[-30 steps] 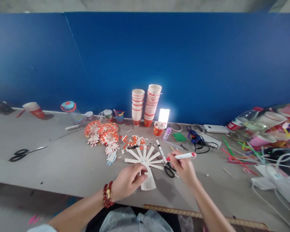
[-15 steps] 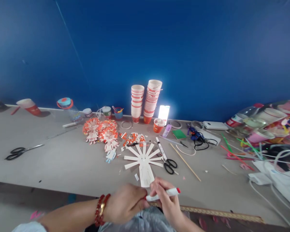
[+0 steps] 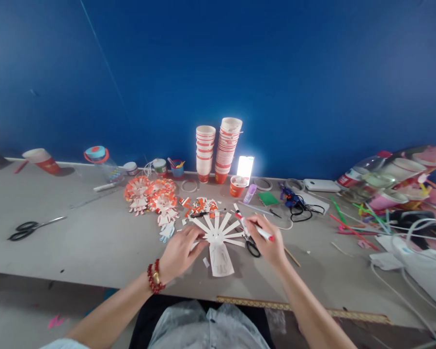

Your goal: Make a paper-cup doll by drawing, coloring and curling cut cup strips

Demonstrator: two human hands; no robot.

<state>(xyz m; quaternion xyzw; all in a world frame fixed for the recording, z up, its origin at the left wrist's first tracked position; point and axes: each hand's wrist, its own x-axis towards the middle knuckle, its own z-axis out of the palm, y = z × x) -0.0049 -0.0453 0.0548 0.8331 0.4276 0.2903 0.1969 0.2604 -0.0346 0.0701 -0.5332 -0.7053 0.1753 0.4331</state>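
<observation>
A white paper cutout (image 3: 221, 264) lies on the table, with strips fanned out from its top and a faint pencil drawing on its lower part. My left hand (image 3: 183, 252) covers its left strips, thumb and fingers bent around them and holding them. My right hand (image 3: 267, 240) grips a white marker with a red end (image 3: 264, 233), tilted over the right-hand strips; its front end is red too, and I cannot tell whether it is capped. Partly under my right hand lie black-handled scissors (image 3: 253, 249). Another white marker (image 3: 237, 210) rests just beyond.
Orange-maned paper figures (image 3: 163, 201) and paper scraps (image 3: 203, 207) lie behind the cutout. Stacked paper cups (image 3: 205, 155) and a lit phone (image 3: 245, 168) stand against the blue wall. More scissors (image 3: 36, 226) lie left; cables and bottles (image 3: 352, 177) crowd the right.
Both hands have parted and moved forward from the table's front edge. My left hand has come onto the cutout's strips; my right has carried the marker up to their right side.
</observation>
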